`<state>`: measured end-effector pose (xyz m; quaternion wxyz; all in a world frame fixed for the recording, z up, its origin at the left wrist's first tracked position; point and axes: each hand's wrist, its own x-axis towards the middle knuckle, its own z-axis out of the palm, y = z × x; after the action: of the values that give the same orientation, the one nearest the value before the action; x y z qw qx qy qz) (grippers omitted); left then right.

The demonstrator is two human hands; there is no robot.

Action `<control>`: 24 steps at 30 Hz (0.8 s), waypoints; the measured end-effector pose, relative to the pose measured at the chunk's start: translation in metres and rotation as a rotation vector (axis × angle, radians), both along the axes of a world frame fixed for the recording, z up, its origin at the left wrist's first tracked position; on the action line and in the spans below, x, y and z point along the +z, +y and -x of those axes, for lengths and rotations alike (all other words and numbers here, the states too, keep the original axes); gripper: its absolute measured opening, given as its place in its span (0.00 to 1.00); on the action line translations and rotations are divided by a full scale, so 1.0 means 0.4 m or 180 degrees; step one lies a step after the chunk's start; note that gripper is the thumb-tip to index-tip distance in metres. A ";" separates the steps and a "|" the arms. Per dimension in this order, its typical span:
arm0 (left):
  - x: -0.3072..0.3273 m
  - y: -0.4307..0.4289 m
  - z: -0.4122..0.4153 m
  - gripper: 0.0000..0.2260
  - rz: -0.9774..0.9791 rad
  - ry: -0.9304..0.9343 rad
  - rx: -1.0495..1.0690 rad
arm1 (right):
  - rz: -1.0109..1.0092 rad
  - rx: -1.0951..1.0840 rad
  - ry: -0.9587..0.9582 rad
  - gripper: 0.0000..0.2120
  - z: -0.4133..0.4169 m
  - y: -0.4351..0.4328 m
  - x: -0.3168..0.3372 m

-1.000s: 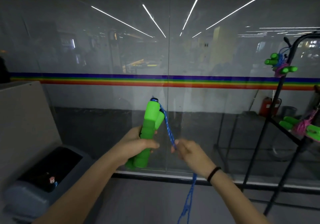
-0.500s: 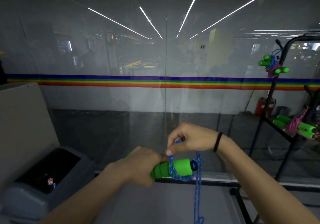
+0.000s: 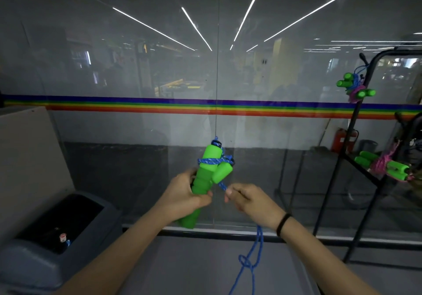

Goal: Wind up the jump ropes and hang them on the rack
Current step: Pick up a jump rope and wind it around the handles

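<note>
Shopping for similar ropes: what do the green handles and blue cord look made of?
Green handles: likely soft foam, matte, with rounded edges and no glare. Blue cord: apparently braided nylon or polyester; a speckled weave shows, and it hangs limp with a loose knot.

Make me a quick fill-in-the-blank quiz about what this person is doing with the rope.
1. The left hand grips two ____ handles.
2. The right hand pinches a ____ rope.
3. The wound ropes hang on a black ____ at right.
4. The right wrist wears a black ____.

Missing words: green; blue; rack; band
</note>
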<state>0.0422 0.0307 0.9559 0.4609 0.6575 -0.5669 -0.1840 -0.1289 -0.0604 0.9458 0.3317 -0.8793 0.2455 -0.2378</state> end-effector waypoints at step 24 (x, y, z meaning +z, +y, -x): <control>0.065 0.020 0.032 0.08 -0.0466 -0.1499 -0.1515 | -0.1046 0.0954 -0.0360 0.07 0.004 -0.055 0.128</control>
<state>0.0294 0.0389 0.9820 0.2131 0.5626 -0.7806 -0.1697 -0.1304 -0.0826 0.9969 0.5153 -0.8254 0.1286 -0.1915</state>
